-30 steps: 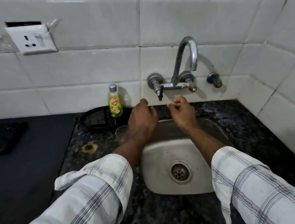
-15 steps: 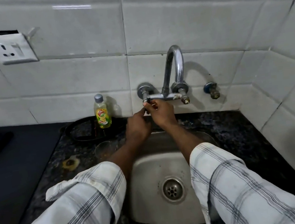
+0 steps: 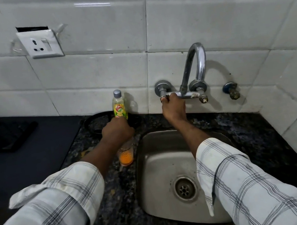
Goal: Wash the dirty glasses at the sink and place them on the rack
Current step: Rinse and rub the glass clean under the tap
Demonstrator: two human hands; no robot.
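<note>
Glass (image 3: 125, 156), clear with an orange residue pooled in its bottom, stands upright on the speckled dark stone counter (image 3: 121, 221), just beside the left rim of the sink (image 3: 159, 156). The left hand (image 3: 117, 132) grips it from above, fingers curled over its mouth. Behind that hand, a plastic soap bottle (image 3: 119, 107) stands against the glossy white tiles. The right hand (image 3: 173, 107) grips the chrome tap (image 3: 194, 64) at its left valve, above the brushed-steel, round-cornered basin.

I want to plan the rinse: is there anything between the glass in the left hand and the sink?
Nothing visible. The glass is just beside the sink, gripped from above by the left hand.
</note>
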